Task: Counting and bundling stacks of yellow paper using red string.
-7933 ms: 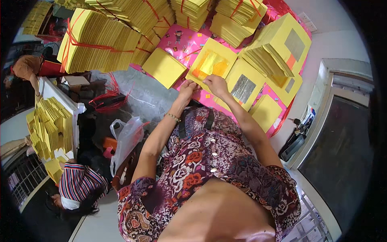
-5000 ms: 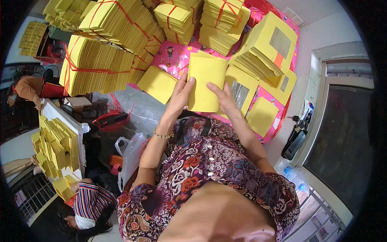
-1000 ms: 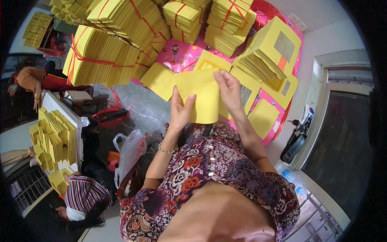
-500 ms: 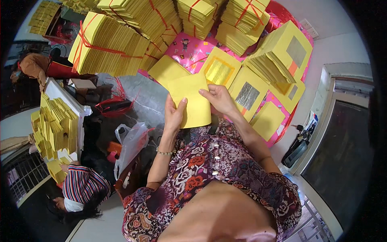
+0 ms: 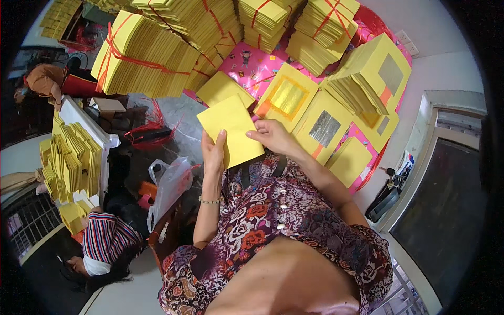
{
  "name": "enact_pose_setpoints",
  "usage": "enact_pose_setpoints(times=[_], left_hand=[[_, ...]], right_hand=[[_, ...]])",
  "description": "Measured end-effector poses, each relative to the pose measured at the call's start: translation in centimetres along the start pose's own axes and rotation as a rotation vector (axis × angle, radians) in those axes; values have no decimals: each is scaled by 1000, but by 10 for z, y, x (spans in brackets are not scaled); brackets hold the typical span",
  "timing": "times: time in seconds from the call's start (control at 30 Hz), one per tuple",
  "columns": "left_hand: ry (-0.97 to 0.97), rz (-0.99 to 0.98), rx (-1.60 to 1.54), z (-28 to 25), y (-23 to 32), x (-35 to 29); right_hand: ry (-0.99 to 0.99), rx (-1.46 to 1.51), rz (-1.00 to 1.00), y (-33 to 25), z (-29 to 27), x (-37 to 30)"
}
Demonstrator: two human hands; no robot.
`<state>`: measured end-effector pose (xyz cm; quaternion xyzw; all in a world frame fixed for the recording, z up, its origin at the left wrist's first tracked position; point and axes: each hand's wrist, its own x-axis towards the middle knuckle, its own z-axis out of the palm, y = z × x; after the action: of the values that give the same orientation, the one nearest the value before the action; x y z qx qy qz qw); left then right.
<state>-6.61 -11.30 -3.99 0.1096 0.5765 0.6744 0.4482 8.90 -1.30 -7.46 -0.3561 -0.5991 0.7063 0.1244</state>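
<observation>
"Paper (image 5: 231,131), yellow and four-cornered: where is it?"

"Held at a slant in front of the flowered top (image 5: 257,223), near the pink cover (image 5: 245,62). One sheet or several, I can't tell."

"And the hands?"

"The left hand (image 5: 212,151) clasps its lower left edge, thumb on top, fingers mostly hidden. The right hand (image 5: 274,136) pinches the right edge between thumb and curled fingers."

"Any containers?"

"A plastic bag (image 5: 169,185), thin, crinkled and see-through, its handle loop standing up. Something reddish shows at its right side; whether that's inside or behind, I can't say."

"What lies on the cover?"

"Flat yellow sheets. One bears a shiny gold rectangle (image 5: 287,97) framed in orange; beside it, another carries a wrinkled silver rectangle (image 5: 324,127). A plain sheet (image 5: 223,88) lies just beyond the held piece."

"Farther out?"

"Block-shaped bundles (image 5: 152,52) with layered edges, bound in red string (image 5: 112,50). On the right, a thick stack (image 5: 362,86) has a silver patch on its face. Across the grey floor (image 5: 186,128), a white table (image 5: 84,118) bears folded yellow pieces (image 5: 73,160) in ridges, with someone in a striped top (image 5: 107,236) beside it."
</observation>
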Motion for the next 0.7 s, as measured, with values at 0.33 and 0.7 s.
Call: enact_pose_setpoints(times=[0.33,0.7], left_hand=[[148,85,-16,-18,-22,37],[214,186,261,-18,-80,136]], right_hand=[[44,45,119,-8,4,27],[309,-545,58,23,-26,110]])
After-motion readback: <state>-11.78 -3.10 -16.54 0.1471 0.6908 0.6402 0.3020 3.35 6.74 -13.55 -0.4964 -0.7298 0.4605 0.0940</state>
